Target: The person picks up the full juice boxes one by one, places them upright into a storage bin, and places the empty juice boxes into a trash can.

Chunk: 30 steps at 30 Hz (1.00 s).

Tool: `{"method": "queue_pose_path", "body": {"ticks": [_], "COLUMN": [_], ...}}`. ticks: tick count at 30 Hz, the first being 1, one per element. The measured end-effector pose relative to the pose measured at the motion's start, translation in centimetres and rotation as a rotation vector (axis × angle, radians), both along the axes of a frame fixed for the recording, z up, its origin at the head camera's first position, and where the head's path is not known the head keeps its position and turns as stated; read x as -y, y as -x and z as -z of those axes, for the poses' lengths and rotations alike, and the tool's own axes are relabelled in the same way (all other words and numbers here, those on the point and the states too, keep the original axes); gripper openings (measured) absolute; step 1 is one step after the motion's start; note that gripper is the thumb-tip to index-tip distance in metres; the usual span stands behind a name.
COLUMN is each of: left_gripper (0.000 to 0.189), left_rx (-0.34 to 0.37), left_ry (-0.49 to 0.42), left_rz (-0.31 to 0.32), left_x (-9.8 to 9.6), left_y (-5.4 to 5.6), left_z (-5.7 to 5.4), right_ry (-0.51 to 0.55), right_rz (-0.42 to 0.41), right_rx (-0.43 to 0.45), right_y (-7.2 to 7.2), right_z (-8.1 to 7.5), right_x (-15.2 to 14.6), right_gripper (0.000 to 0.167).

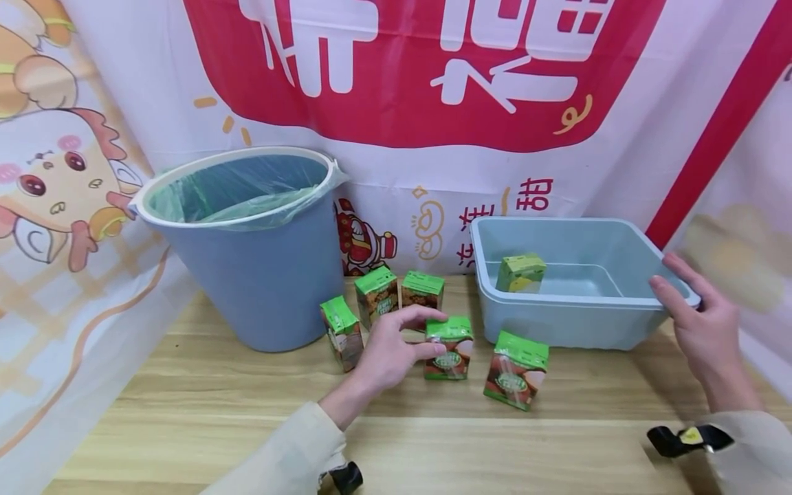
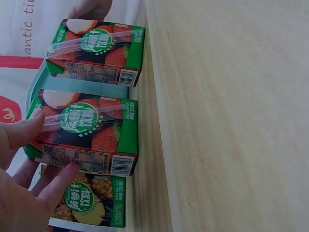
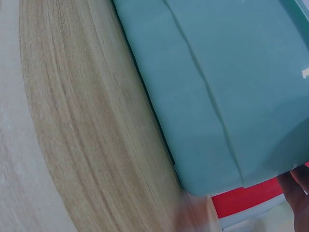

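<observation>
– Why is the left hand off the tub's front left corner?

– It pinches an upright juice box there, presumably for a firm hold; the right hand grips the tub at its right end, likely to steady it.

– And what holds what?

– Well left of the tub stands a lined bucket, its bottom hidden. The tub has one yellow-green carton inside, near its left end.

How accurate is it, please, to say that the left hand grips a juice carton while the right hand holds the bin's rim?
The bin is wrong: the head view shows the right hand holding the plastic tub by its rim. The left hand does grip a juice carton.
</observation>
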<state>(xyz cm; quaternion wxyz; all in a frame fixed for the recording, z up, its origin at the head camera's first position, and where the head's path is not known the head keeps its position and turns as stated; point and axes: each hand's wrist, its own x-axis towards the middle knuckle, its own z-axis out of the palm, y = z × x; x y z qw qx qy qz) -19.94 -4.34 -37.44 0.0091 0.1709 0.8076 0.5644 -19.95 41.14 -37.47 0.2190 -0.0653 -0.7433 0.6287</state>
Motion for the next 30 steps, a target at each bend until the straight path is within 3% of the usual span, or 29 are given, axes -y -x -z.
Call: {"method": "queue_pose_path", "body": {"ticks": [12,20,30], "left_gripper": [0.038,0.038,0.038], "left_rx": [-0.006,-0.004,-0.007], "left_ry": [0.008,0.004,-0.004], "left_rz": [-0.056,-0.118,-0.14], "left_x": [0.0,0.8,0.7], "left_y": [-0.2,-0.4,-0.6], "left_z": [-0.2,-1.0,-2.3], "right_ry": [0.045,0.029,0.024], "right_rz": [-0.019,-0.014,-0.01], "right_rx": [-0.004,-0.017,-0.01], "right_y": [-0.4,0.0,0.0], "right_z": [0.0,-0.2,-0.1], "right_x": [-0.1,0.1,0.1], "right_gripper": [0.059,0.059,0.059]}}
